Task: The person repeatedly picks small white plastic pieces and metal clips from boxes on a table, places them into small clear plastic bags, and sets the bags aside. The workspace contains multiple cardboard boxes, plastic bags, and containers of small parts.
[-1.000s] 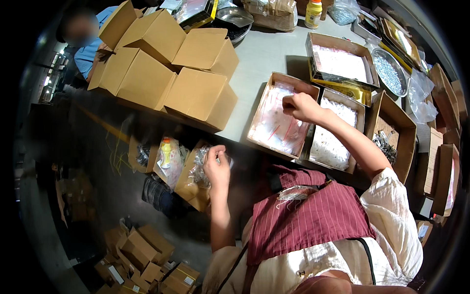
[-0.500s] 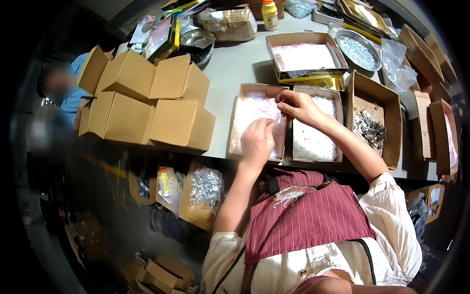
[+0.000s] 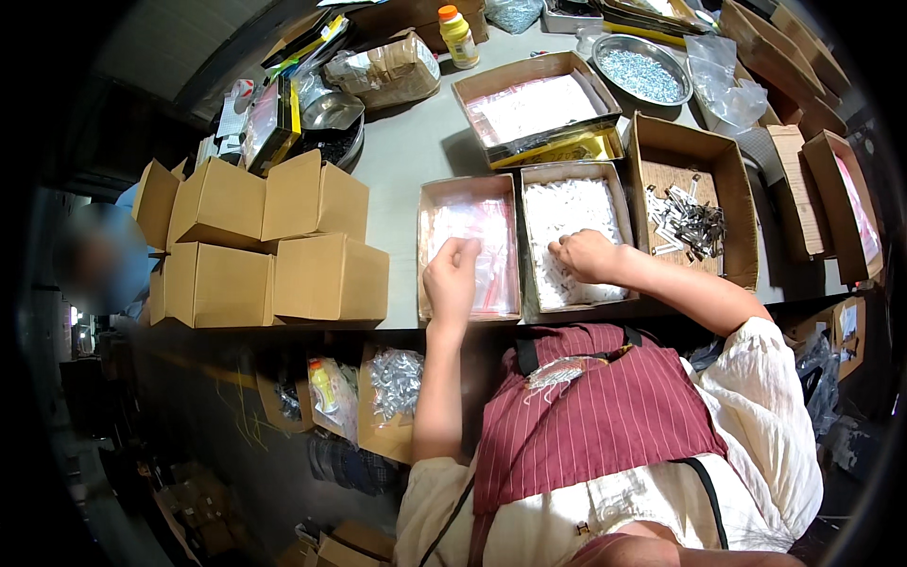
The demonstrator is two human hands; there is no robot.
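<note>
My left hand (image 3: 451, 279) is closed in a pinch over the left side of a cardboard box (image 3: 424, 203) of clear plastic bags with red strips (image 3: 491, 255). What the pinch holds is hard to tell against the clear plastic. My right hand (image 3: 588, 257) reaches into the adjoining box (image 3: 567, 171), which is filled with small white pieces (image 3: 576, 203). Its fingers are curled together, with the tips down among these pieces. To the right stands a deeper cardboard box (image 3: 742, 189) with slim silver and dark metal parts (image 3: 688, 219) inside.
Open brown cartons (image 3: 227, 283) stand together at the left, near a person in blue (image 3: 132, 255). Behind my boxes are a box of packed bags (image 3: 534, 109), a metal bowl of small bluish parts (image 3: 642, 76) and a yellow bottle (image 3: 458, 40). Boxes of hardware (image 3: 392, 387) sit below the table edge.
My hands have separated. The right hand has moved from the bag box into the box of white pieces, while the left has stayed over the bags. The view has shifted.
</note>
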